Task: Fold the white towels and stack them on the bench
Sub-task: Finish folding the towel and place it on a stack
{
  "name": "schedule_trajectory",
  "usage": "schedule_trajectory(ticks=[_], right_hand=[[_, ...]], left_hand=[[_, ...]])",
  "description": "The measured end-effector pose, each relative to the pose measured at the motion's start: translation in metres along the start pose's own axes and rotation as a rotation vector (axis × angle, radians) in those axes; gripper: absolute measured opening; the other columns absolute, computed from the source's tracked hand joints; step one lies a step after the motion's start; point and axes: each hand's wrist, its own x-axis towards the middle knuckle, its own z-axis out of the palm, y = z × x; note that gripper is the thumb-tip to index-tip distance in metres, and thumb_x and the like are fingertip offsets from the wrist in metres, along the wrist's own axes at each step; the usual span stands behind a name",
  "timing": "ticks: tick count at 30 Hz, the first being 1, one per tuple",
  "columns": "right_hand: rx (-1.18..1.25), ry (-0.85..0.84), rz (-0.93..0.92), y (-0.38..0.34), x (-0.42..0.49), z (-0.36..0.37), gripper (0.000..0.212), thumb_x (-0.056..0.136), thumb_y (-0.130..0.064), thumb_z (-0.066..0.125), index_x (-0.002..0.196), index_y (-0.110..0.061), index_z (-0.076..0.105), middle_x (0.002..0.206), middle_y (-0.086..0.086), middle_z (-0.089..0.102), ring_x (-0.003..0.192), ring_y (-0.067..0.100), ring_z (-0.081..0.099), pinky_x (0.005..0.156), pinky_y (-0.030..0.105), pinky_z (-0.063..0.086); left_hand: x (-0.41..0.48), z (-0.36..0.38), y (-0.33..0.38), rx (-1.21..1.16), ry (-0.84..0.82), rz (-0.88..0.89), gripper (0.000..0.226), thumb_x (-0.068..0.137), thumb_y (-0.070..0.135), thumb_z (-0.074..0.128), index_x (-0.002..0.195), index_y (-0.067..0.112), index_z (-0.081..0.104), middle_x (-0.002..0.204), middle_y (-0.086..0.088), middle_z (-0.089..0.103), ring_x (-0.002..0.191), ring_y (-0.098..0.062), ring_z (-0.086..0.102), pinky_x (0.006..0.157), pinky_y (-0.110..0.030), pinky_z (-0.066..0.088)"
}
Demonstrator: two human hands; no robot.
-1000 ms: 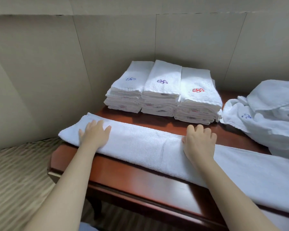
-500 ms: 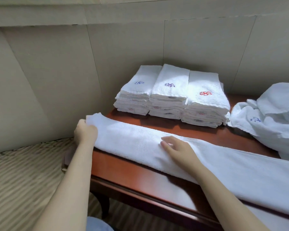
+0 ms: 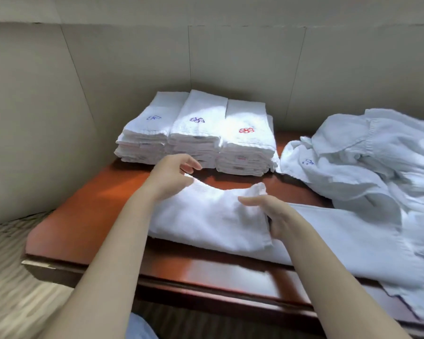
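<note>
- My left hand (image 3: 168,176) is raised with the wrist bent, fingers loosely curled and pointing right; whether it grips anything I cannot tell.
- My right hand (image 3: 271,212) lies lower, thumb stretched left, fingers tucked under a fold of cloth.
- Both forearms are bare and reach forward.

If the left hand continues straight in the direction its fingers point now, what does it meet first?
The left hand points away and to the right, low over the bench. It would probably meet the front of the folded towel stacks first, near the middle stack's lower layers, though the depth is hard to judge.
</note>
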Motion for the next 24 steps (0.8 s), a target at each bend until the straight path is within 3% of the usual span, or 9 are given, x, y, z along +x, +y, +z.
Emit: schedule_trajectory(ticks=[4,6,8,10,12,14,16,19,24], right_hand=[[-0.179,0.201,-0.041,-0.006,-0.013,-0.007,0.036,0.079,-0.001,0.07,0.114,-0.001,0.062,0.11,0.02,0.065,0.101,0.036,0.063,0.094,0.051,0.048],[-0.191,0.254,-0.115,-0.011,-0.02,-0.019,0.03,0.079,0.001,0.069,0.109,0.0,0.065,0.107,0.017,0.068,0.099,0.034,0.064,0.095,0.048,0.049],[-0.222,0.307,-0.196,-0.019,-0.032,-0.038,0.025,0.08,-0.001,0.067,0.105,-0.004,0.067,0.102,0.013,0.069,0.096,0.03,0.065,0.094,0.045,0.05],[-0.242,0.37,-0.262,-0.027,-0.046,-0.066,0.02,0.079,-0.004,0.066,0.099,-0.006,0.069,0.096,0.01,0.07,0.092,0.029,0.067,0.09,0.042,0.052],[-0.285,0.456,-0.311,-0.03,-0.06,-0.099,0.014,0.079,-0.006,0.067,0.093,-0.002,0.069,0.09,0.01,0.07,0.087,0.027,0.066,0.082,0.037,0.052],[-0.378,0.557,-0.311,-0.023,-0.07,-0.129,0.01,0.08,-0.009,0.068,0.085,0.0,0.068,0.084,0.01,0.067,0.082,0.027,0.063,0.074,0.033,0.046],[-0.464,0.62,-0.314,-0.008,-0.075,-0.149,0.002,0.082,-0.007,0.066,0.08,-0.008,0.066,0.08,0.004,0.064,0.08,0.024,0.06,0.066,0.027,0.042],[-0.669,0.652,-0.205,0.019,-0.065,-0.162,0.007,0.09,-0.015,0.057,0.085,-0.011,0.057,0.088,0.003,0.056,0.087,0.024,0.055,0.069,0.026,0.035],[-0.702,0.702,-0.096,0.03,-0.049,-0.173,0.025,0.096,-0.026,0.047,0.074,-0.014,0.051,0.082,0.005,0.056,0.086,0.026,0.054,0.072,0.03,0.035]], left_hand=[[0.007,-0.001,-0.008,-0.221,0.178,-0.097,0.017,0.085,0.001,0.064,0.096,0.013,0.069,0.088,-0.003,0.066,0.069,-0.008,0.061,0.062,-0.022,0.051],[0.01,0.006,-0.004,-0.343,0.229,-0.139,0.015,0.095,0.007,0.051,0.098,0.008,0.065,0.086,-0.011,0.066,0.059,-0.014,0.061,0.054,-0.02,0.053],[0.014,0.015,-0.001,-0.256,0.222,-0.175,0.019,0.097,0.016,0.046,0.098,0.012,0.064,0.088,-0.01,0.067,0.065,-0.019,0.062,0.062,-0.028,0.055],[0.017,0.025,0.001,-0.017,0.092,-0.182,0.021,0.097,0.027,0.047,0.096,0.014,0.063,0.089,-0.005,0.065,0.079,-0.023,0.061,0.076,-0.036,0.053],[0.018,0.04,0.004,0.192,-0.131,-0.175,0.03,0.097,0.037,0.046,0.082,0.013,0.057,0.076,-0.005,0.055,0.074,-0.024,0.053,0.069,-0.032,0.043],[0.019,0.057,0.011,0.186,-0.234,-0.179,0.039,0.096,0.042,0.046,0.074,0.01,0.044,0.071,-0.008,0.043,0.069,-0.023,0.044,0.063,-0.031,0.034],[0.021,0.07,0.018,0.096,-0.231,-0.201,0.04,0.094,0.047,0.049,0.082,0.009,0.047,0.08,-0.01,0.047,0.079,-0.024,0.048,0.069,-0.032,0.038],[0.026,0.082,0.019,0.174,-0.176,-0.272,0.066,0.092,0.054,0.048,0.135,0.004,0.046,0.138,-0.01,0.049,0.125,-0.027,0.047,0.098,-0.036,0.039],[0.034,0.086,0.007,0.154,-0.205,-0.457,0.089,0.085,0.064,0.051,0.142,-0.002,0.034,0.141,-0.017,0.045,0.124,-0.034,0.047,0.1,-0.042,0.043]])
